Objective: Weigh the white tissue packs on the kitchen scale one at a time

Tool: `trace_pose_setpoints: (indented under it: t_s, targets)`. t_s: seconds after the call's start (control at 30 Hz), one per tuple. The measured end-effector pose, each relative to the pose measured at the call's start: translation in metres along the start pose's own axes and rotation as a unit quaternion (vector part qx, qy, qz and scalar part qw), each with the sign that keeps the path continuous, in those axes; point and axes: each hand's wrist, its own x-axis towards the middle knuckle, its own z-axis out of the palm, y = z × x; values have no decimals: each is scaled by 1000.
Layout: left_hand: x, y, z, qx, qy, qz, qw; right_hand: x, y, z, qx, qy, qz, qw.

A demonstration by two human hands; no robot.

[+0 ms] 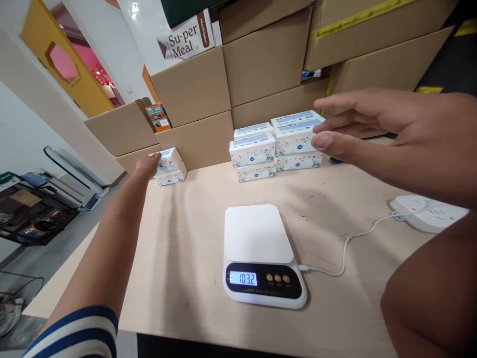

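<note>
My left hand reaches to the far left of the table and grips the upper tissue pack of a two-high stack; its far fingers are partly hidden. Under it lies another tissue pack. My right hand is raised at the right, fingers stretched and thumb apart, holding nothing. Just beyond its fingertips stands a group of several white, leaf-printed tissue packs, stacked two high. In the middle of the table sits a white kitchen scale with a bare platform; its lit display reads about 103.2.
Cardboard boxes form a wall behind the packs, with a Su-per Meal carton on top. A white cable runs from the scale to a power strip at the right. A small orange box stands behind the left stack.
</note>
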Motion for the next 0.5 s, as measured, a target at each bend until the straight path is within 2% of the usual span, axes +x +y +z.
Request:
trace_pose_setpoints:
  t_s: [0.27, 0.33, 0.4, 0.47, 0.5]
  targets:
    - [-18, 15, 7, -3, 45, 14, 999, 0, -17, -6, 2, -27, 19, 999]
    - [-22, 26, 5, -8, 96, 31, 995, -1, -17, -9, 9, -30, 31, 999]
    - [-25, 41, -4, -24, 172, 41, 984, -2, -16, -11, 22, -22, 32, 999]
    - [-25, 61, -19, -41, 235, 66, 969, -2, -15, -14, 40, -13, 29, 999]
    - [-25, 73, -29, -43, 246, 94, 964, -2, -16, -16, 48, -9, 27, 998]
